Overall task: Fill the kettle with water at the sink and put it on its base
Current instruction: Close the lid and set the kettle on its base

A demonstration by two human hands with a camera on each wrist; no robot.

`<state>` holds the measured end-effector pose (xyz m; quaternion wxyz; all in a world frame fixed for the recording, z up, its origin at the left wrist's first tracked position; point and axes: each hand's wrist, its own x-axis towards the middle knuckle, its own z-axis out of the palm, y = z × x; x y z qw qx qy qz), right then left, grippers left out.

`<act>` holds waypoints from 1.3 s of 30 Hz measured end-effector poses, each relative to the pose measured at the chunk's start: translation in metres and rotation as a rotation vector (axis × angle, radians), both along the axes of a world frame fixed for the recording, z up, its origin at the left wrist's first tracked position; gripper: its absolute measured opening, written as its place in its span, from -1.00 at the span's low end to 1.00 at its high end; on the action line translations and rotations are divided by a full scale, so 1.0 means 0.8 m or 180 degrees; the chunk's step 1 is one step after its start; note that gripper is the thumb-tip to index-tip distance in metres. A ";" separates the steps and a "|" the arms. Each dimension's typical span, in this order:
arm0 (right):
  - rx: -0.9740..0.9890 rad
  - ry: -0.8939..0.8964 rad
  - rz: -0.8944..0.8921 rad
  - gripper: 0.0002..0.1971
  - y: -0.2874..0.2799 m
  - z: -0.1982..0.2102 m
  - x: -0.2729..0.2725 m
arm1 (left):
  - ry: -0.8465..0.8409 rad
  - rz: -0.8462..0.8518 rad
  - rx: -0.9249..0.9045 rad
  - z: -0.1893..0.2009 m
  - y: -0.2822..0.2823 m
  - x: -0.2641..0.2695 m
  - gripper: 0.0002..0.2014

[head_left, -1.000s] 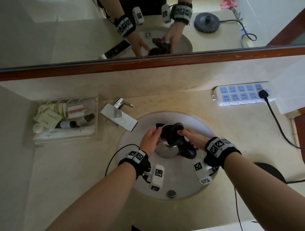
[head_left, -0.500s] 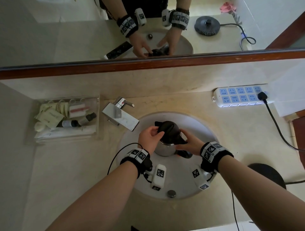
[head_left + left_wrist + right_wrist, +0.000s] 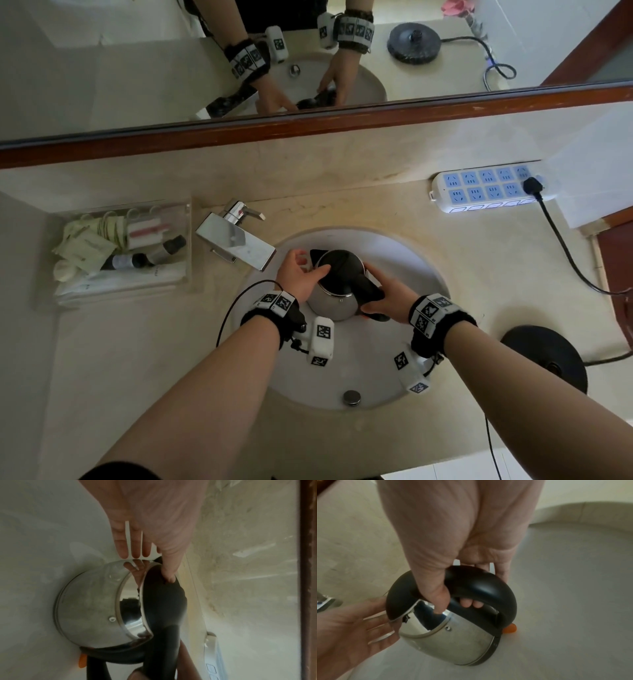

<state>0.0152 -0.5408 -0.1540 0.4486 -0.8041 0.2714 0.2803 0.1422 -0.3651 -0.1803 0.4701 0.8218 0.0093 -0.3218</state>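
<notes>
The steel kettle (image 3: 334, 303) with black lid (image 3: 339, 270) stands in the white sink (image 3: 363, 359), spout toward the chrome tap (image 3: 236, 243). My right hand (image 3: 387, 294) grips the black handle (image 3: 481, 582), thumb by the rim. My left hand (image 3: 301, 274) is at the kettle's left side with straight fingers; its thumb (image 3: 169, 574) presses on the lid (image 3: 163, 595), which sits slightly ajar in the right wrist view. The kettle (image 3: 453, 642) has an orange switch (image 3: 510, 628). The black round base (image 3: 544, 356) sits on the counter, right of the sink.
A clear tray (image 3: 185, 240) of toiletries stands left of the tap. A white and blue power strip (image 3: 486, 190) lies at the back right, with a black cord running to the base. A drain plug (image 3: 351, 397) sits at the sink's near side. A mirror spans the wall.
The lid, standing up a second ago, has come down over the kettle's mouth. My left hand has shifted so its thumb lies on the lid; my right hand keeps the handle.
</notes>
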 end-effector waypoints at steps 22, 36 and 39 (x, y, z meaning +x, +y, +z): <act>-0.0541 -0.0302 -0.0917 -0.85 0.025 -0.002 -0.049 | 0.0647 -0.0177 -0.0910 0.004 -0.004 -0.027 -0.30; -0.0422 -0.1205 -0.1857 -0.85 0.002 0.131 -0.121 | 0.0175 -0.0856 -0.1708 0.155 -0.047 -0.064 -0.56; -0.0498 -0.1344 -0.1907 -0.90 -0.012 0.164 -0.148 | 0.0028 -0.0874 -0.1839 0.184 -0.068 -0.088 -0.64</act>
